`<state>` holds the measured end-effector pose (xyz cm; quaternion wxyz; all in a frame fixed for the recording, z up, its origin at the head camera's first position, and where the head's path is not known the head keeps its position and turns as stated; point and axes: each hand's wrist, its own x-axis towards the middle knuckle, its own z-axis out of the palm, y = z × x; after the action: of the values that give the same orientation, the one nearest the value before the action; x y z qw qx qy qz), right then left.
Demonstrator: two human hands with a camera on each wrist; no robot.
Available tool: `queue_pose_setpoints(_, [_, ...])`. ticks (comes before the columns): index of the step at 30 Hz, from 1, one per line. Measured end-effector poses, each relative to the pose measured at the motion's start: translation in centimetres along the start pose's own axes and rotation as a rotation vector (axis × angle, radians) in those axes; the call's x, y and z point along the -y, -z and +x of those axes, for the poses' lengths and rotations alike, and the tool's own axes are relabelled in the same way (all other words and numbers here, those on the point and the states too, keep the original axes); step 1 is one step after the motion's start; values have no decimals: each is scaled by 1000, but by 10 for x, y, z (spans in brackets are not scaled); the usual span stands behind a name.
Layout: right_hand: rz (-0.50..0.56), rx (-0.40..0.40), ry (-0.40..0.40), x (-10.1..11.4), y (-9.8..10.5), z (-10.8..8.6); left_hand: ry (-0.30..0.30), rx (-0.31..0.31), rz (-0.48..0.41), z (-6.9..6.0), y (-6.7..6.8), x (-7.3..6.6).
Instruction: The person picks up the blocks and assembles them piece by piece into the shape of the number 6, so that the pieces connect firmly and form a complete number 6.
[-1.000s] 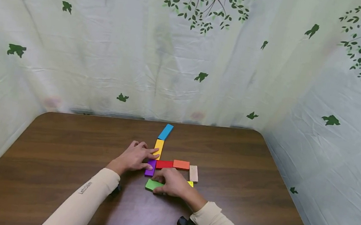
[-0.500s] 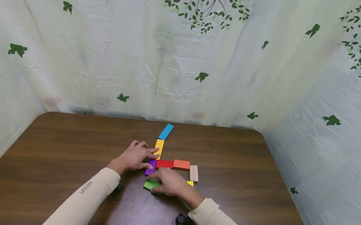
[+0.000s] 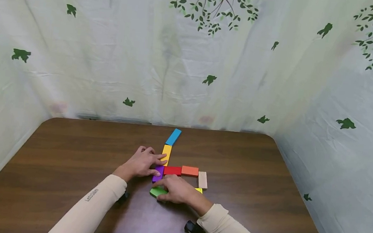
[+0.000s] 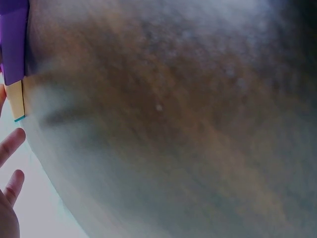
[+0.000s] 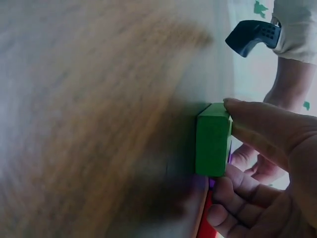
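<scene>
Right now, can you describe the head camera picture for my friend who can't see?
A right hand holds a green block while a left hand touches a purple block and an amber block. Red, orange, tan, yellow and blue blocks lie nearby on a brown table.

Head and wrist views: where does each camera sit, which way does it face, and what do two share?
Head: worn on the head, facing forward and down at the table; left hand, right hand and sleeves show.
Left wrist: on that wrist, facing mostly table; the left hand's fingers show at left.
Right wrist: on that wrist, facing the green block; right hand and left arm show.
Shared: the purple block, in head and left wrist views.
</scene>
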<state>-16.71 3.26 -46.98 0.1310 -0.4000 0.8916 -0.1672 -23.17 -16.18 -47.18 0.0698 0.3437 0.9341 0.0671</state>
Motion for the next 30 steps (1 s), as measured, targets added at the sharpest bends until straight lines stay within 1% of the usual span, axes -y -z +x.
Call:
queue_pose_setpoints(3, [10,27,9,-1,1,1,4,5,3,0,0,0])
queue_pose_setpoints(9, [13,126,42,-2,9,5,4,1,-1,-1,-1,0])
queue_pose_setpoints(12, [25,146,47,-4,12,6,0,-3,-3,-1,-1,0])
queue_pose_setpoints(19, [53,137,51,-5,12,7,0,-7,-7,-1,-1,0])
queue_pose_setpoints(26, [46,125,32,-4,10,8,-3,-11,-18,-2,-2,1])
queue_pose_setpoints(30, [44,113,42,-4,10,8,-13,-22,-6,-1,-2,1])
